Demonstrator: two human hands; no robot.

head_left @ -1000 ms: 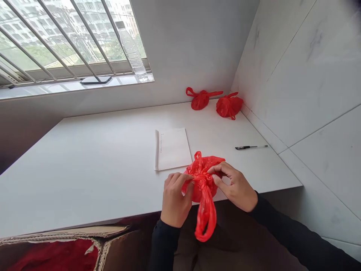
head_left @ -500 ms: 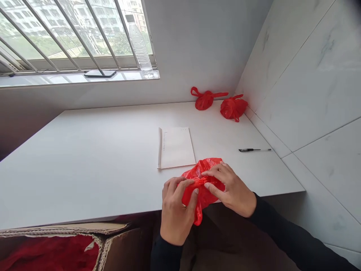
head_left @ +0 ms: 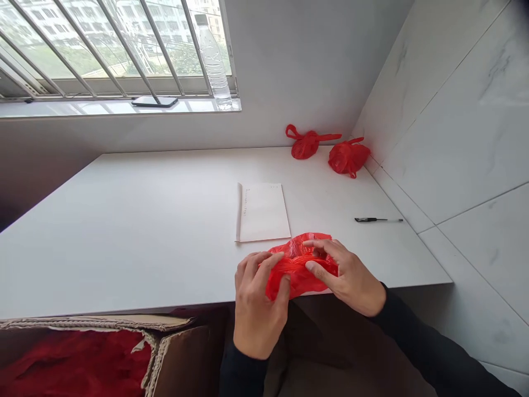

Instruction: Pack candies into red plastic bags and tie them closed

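A crumpled red plastic bag (head_left: 300, 275) lies at the front edge of the white table, with a twisted band of its plastic running between my hands. My left hand (head_left: 260, 298) grips the bag's left end, thumb below and fingers curled over the top. At the other end, my right hand (head_left: 345, 275) holds the plastic between thumb and bent fingers. What the bag contains is hidden. Just behind it lies a pale notepad (head_left: 265, 212) with small print along its left side.
Two tied red bags (head_left: 306, 145) sit in the table's far right corner. A black pen (head_left: 374, 220) lies to the right. On the windowsill are a phone (head_left: 155, 101) and a clear bottle (head_left: 215, 69). An open cardboard box (head_left: 182, 358) with red cloth stands below the table, left.
The loop that hung below the bag by my left thumb no longer shows. My hands are slightly farther apart, with the plastic stretched between them. The view has shifted a little left.
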